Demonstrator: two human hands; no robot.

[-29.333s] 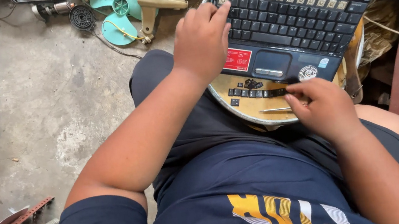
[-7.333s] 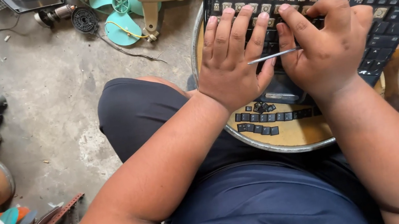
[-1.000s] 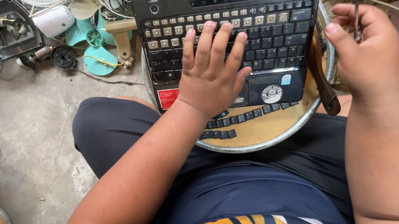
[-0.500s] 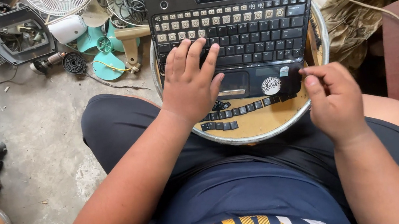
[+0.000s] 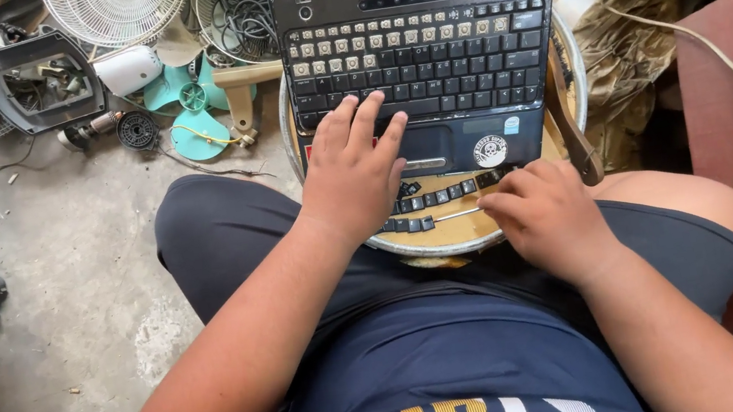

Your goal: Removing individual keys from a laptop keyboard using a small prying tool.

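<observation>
Several loose keycaps lie near the laptop; many remain seated. Left hand rests spread; right hand pinches a thin tool.

laptop: black plastic, glossy bezel, matt keys
loose keys: black plastic, beside right hand grip
table: worn wood top
floor: rough concrete

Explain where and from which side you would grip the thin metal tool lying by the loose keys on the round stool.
Probably grip the thin metal tool at its right end, coming from the right, where the right hand already reaches. It lies flat and crosswise on the round stool, its left tip among the loose keys.
</observation>
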